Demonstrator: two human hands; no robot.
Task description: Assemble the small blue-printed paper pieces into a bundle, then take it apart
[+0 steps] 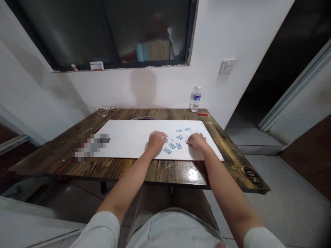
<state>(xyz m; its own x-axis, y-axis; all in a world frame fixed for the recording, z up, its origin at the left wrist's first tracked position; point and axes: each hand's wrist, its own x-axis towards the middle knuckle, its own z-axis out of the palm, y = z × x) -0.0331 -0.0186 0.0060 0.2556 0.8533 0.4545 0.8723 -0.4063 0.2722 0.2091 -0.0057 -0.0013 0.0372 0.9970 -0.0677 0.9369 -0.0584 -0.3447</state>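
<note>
Several small blue-and-white cards [171,145] lie scattered on a white sheet [129,137] spread over the wooden table [165,170]. My left hand [156,141] rests palm down on the sheet, fingers curled over cards at its far side. My right hand [197,140] lies just right of the cards, its fingertips pinching or touching one card at its left edge. Whether that card is lifted is too small to tell.
A plastic water bottle [196,99] and a red pen [203,114] stand at the table's far right by the wall. A white cable [106,110] lies at the far left. A blurred object [91,147] sits on the sheet's left edge. An open doorway is on the right.
</note>
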